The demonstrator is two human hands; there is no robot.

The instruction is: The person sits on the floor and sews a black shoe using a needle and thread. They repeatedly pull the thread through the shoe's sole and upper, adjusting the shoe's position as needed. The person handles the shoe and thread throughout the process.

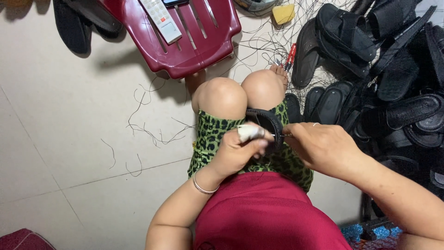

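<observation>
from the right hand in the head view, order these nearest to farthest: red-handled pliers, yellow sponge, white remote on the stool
Measured from the right hand:
1. Red-handled pliers, on the floor by the foot, just above the hand.
2. Yellow sponge, farther up near the top edge.
3. White remote, on the maroon stool, far up and to the left.

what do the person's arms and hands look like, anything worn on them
Both arms are bare, no sleeves in view. The left hand has a thin silver bangle at the wrist and a white wrap around one of its fingers. The right hand has a thin ring on one finger.
</observation>
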